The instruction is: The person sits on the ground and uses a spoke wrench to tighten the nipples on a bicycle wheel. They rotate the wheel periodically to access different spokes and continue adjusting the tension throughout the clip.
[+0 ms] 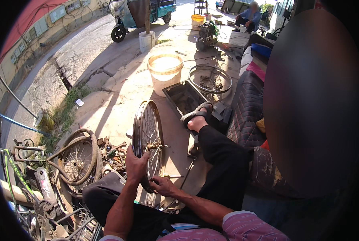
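Observation:
A spoked bicycle wheel (137, 130) stands upright between my legs, with no tyre visible on the upper part of its rim. My left hand (137, 164) is closed around the rim's near left side, thumb toward the spokes. Lower down, my right hand (164, 186) has its fingers bent and pressed together at the bottom of the rim. Whatever small part may be inside those fingers is hidden. Just beyond the right hand lies a thin rod with a yellowish end (172, 176); whether the hand touches it I cannot tell.
Old tyres (96, 154), loose tools (114, 154) and a green bicycle frame (16, 172) crowd the left. Ahead are a white bucket (164, 80), a black tray (175, 93) and another rim (230, 76). A quilted seat (245, 108) is at right. A person (249, 18) sits far off.

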A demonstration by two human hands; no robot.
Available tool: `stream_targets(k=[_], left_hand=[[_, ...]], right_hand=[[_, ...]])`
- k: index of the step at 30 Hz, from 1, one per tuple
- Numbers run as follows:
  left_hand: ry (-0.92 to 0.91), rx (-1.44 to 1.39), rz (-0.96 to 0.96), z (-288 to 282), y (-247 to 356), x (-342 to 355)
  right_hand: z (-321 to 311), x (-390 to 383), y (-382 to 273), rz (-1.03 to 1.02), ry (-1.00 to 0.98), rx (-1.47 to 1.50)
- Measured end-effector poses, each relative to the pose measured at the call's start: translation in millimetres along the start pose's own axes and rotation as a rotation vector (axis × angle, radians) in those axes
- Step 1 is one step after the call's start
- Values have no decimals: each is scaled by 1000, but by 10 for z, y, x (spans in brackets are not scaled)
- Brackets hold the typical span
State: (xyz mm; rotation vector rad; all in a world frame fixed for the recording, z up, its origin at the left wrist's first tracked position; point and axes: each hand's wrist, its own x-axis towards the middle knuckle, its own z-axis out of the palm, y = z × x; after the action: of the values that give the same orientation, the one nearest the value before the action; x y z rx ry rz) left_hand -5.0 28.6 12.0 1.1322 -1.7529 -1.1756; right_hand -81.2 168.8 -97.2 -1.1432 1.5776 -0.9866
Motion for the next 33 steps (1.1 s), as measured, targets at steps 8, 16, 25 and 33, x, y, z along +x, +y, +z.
stream_targets(k=[8,16,25,33], left_hand=[[-26,-39,-12,-13,35,48],[-22,-37,-14,21,59,70],[-52,68,-41,-27,-45,104],[-59,87,-66,-84,34,45]], right_hand=[[-20,14,-7,-23,-7,-53],[-136,59,8,-66,-119,-195],[-164,12,-194,-44,-26,-46],[-151,57,-174,-117,-40,-108]])
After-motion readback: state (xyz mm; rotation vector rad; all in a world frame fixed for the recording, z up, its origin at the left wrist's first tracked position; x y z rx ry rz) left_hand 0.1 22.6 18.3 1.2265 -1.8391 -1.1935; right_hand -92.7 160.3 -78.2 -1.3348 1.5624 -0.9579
